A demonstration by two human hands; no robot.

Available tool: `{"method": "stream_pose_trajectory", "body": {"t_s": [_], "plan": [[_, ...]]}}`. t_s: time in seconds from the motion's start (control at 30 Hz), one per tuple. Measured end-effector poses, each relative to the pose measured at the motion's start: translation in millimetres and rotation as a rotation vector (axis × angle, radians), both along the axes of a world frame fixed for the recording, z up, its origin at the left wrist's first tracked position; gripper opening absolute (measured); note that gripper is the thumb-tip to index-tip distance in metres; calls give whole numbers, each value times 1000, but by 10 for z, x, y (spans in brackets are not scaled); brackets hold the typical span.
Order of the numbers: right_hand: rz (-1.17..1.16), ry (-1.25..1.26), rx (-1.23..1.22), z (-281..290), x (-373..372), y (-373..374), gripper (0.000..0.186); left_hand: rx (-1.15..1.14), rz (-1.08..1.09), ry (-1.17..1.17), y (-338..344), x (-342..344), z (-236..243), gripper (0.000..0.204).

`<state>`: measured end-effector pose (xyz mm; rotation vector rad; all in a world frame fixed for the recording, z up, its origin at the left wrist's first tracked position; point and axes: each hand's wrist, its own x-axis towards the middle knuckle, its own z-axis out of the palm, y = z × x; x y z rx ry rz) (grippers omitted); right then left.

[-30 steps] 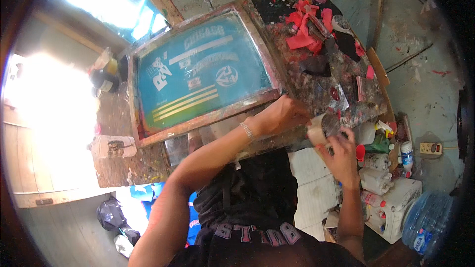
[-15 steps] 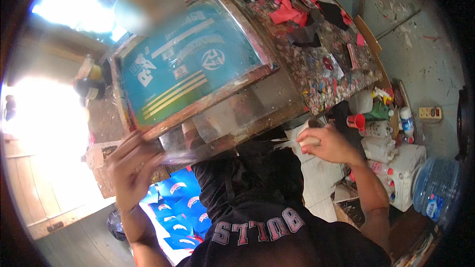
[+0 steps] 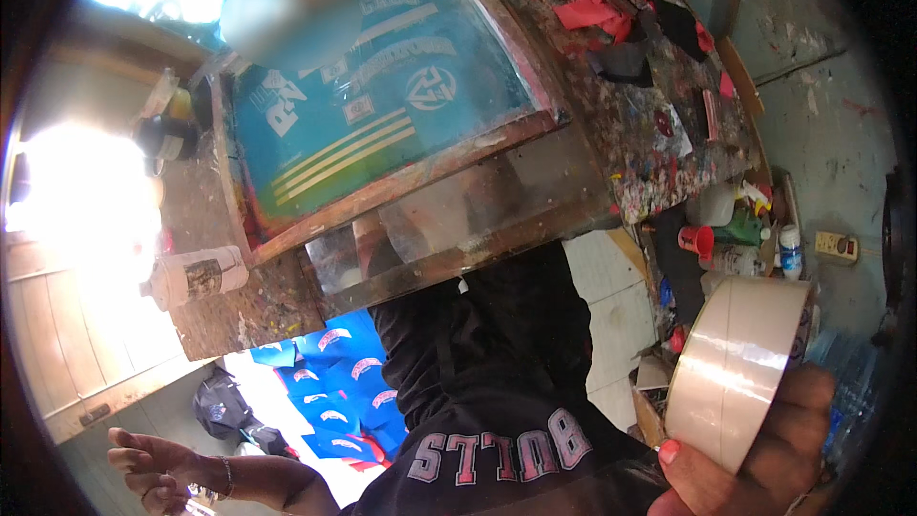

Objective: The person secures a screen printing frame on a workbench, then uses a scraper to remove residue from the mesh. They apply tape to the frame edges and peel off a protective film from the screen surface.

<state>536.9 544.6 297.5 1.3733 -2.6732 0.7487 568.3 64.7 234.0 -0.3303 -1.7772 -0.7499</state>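
My right hand is wrapped round a wide roll of beige packing tape, held up close at the lower right. Its thumb presses on the near edge of the roll. At the lower left, my left hand is raised away from the table, fingers loosely curled and apart, with nothing visible in them. In front of me a wooden-framed printing screen with teal mesh, pale lettering and yellow stripes lies tilted on a glass-topped table. Neither hand touches the screen.
A white bottle lies at the table's left. Red cloth scraps lie on the paint-spattered board at the far right. Below it stand a red cup and several bottles. Printed blue pieces lie below the table, beside a dark bag.
My left hand has left the screen's near left corner and dropped to the lower left. My right hand has moved down and right and now holds the tape roll up close. The view has shifted slightly.
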Motion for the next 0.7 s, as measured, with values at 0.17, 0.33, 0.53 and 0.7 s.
{"method": "stream_pose_trajectory", "body": {"t_s": [0.17,0.33,0.53,0.7], "plan": [[-203,-176,127,-17,91,-2,25,23,66,31,-106,-11,19,19],[-394,49,-225,-1708,-603,924,24,22,38,60,-73,-134,116,19],[-780,24,312,-2551,-1068,1016,63,93,18,26,-95,-231,-16,19],[-949,-122,453,-2686,-1106,1007,76,92,-5,-2,-39,-360,-28,20]]}}
